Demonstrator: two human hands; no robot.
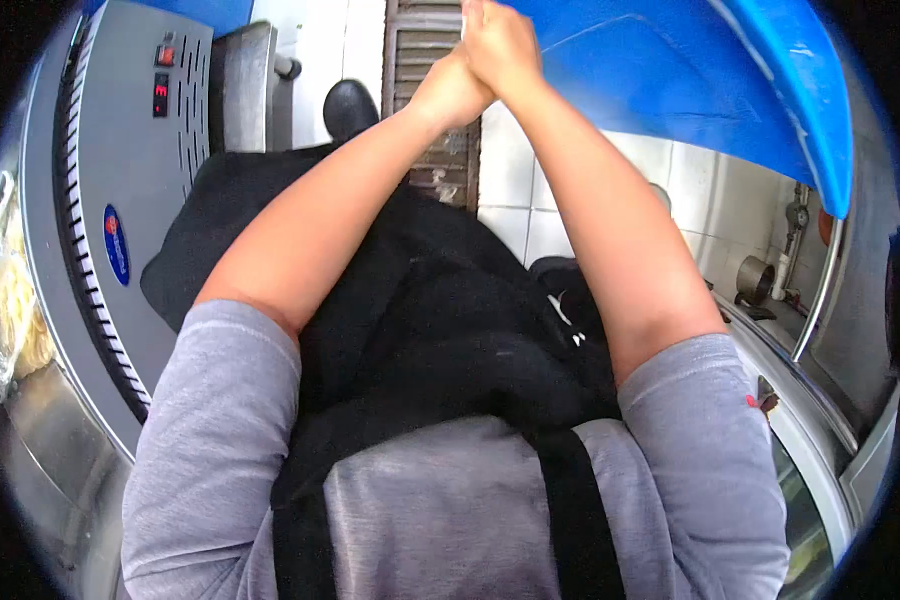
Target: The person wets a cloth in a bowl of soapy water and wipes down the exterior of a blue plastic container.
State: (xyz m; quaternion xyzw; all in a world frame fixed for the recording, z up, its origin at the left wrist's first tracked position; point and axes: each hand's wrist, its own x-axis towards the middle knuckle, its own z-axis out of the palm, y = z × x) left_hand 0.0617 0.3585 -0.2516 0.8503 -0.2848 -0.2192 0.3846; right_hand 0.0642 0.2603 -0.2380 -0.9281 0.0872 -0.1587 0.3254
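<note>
My left hand and my right hand are pressed together at the top of the view, both arms stretched forward. The fingers look closed, the right hand lying partly over the left. A small whitish patch shows at the right hand's fingers, by the upper edge. What lies between the palms, if anything, is hidden. Beside and beyond the right hand is a large blue plastic surface with a thick curved rim. Below the hands runs a brown slatted floor grate.
At left stands a grey appliance with a red display; a clear plastic bag of pale food lies past it on a metal surface. At right are a metal cup, a pipe and a glass-sided case. White tiles cover the floor.
</note>
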